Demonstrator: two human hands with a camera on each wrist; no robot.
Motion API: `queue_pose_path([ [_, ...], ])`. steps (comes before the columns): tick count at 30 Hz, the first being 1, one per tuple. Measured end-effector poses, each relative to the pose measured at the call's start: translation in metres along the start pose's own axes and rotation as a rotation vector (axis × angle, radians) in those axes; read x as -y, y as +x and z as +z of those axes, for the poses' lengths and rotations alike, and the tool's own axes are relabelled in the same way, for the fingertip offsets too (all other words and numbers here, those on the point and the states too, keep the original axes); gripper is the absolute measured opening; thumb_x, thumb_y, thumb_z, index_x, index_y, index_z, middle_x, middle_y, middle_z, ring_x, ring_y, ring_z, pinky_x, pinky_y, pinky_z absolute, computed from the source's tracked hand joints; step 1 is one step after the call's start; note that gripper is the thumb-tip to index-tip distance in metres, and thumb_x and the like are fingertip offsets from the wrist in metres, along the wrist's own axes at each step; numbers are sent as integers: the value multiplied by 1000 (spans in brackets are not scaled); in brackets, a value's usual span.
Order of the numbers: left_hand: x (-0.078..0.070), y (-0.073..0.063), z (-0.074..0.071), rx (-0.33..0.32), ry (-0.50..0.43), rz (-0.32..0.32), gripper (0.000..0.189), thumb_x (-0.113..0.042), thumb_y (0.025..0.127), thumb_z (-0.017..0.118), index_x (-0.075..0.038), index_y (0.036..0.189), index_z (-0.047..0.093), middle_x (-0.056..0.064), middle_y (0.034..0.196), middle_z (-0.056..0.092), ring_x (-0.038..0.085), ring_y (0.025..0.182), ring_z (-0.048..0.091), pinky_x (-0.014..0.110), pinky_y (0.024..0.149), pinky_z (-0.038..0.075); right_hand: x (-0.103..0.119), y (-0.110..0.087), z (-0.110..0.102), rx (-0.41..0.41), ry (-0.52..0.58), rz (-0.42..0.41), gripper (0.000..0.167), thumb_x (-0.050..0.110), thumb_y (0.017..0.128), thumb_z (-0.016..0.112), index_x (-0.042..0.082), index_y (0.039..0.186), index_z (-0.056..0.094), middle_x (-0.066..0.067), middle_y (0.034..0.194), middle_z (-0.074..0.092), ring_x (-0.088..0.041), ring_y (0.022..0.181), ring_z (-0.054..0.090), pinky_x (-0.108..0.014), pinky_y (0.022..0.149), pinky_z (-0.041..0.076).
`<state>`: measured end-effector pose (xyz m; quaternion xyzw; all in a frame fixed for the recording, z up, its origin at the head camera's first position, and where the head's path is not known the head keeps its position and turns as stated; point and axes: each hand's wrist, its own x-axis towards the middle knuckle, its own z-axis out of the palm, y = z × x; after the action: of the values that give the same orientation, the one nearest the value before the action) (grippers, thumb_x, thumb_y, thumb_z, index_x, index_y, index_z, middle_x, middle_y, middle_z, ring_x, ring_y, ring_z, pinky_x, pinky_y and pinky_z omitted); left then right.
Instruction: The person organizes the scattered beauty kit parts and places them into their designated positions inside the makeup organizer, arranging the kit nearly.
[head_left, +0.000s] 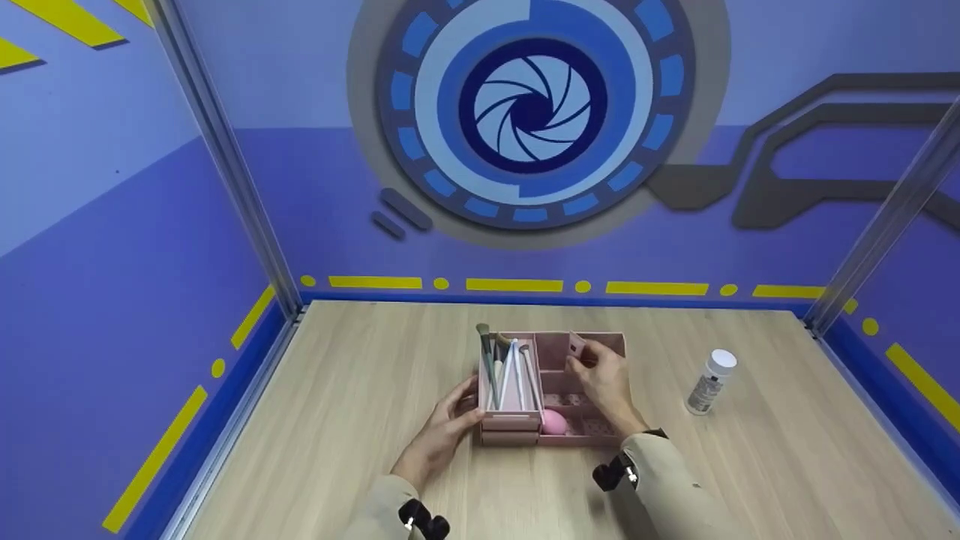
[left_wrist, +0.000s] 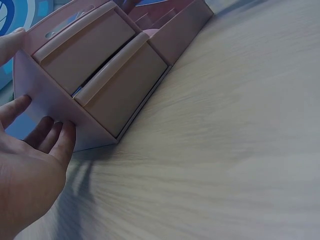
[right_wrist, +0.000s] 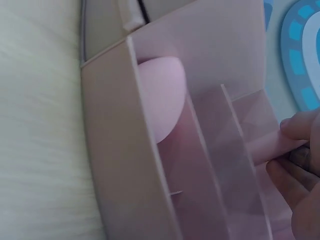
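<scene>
A pink desktop organizer [head_left: 510,439] stands on the table, with drawers at its left front and open compartments at its right. My left hand [head_left: 442,431] rests against its left side; in the left wrist view the fingertips [left_wrist: 62,132] touch the side wall and the thumb lies near the top edge. Over the back right compartment, my right hand [head_left: 606,379] pinches a thin flat pink piece [head_left: 576,344] with a small dark square on it. Several makeup brushes [head_left: 517,375] lean in the upper left tray. A pink makeup sponge [head_left: 554,422] sits in the front compartment.
A white-capped bottle [head_left: 710,382] stands upright on the wooden table [head_left: 780,465], right of the organizer. Blue printed panels [head_left: 315,210] enclose the table at the back and sides, with metal posts [head_left: 247,180] at the corners.
</scene>
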<state>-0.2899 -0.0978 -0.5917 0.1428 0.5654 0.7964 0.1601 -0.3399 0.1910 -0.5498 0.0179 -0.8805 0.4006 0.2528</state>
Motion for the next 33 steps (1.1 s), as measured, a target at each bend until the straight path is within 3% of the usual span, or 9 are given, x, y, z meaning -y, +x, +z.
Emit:
queue_pose_path([
  [17, 1, 0, 1, -11, -6, 1, 75, -11, 91, 65, -6, 153, 25, 16, 149, 36, 27, 133, 38, 32, 109, 38, -2, 3, -1, 64, -94, 0, 14, 13, 75, 79, 8, 79, 66, -8, 76, 69, -23, 70, 61, -40, 64, 52],
  [26, 3, 1, 1, -2, 9, 2, 73, -13, 92, 64, -6, 153, 25, 15, 149, 34, 26, 134, 36, 29, 108, 39, -3, 2, -7, 83, -82, 20, 35, 17, 71, 82, 1, 100, 70, -15, 93, 72, -31, 89, 65, -46, 82, 53],
  [33, 1, 1, -1, 3, 40, -8, 74, -17, 92, 65, -8, 154, 24, 15, 151, 32, 23, 134, 36, 30, 109, 38, -1, 4, -20, 75, -59, 30, 47, 23, 72, 83, 4, 111, 68, -17, 104, 70, -36, 101, 64, -49, 90, 50],
])
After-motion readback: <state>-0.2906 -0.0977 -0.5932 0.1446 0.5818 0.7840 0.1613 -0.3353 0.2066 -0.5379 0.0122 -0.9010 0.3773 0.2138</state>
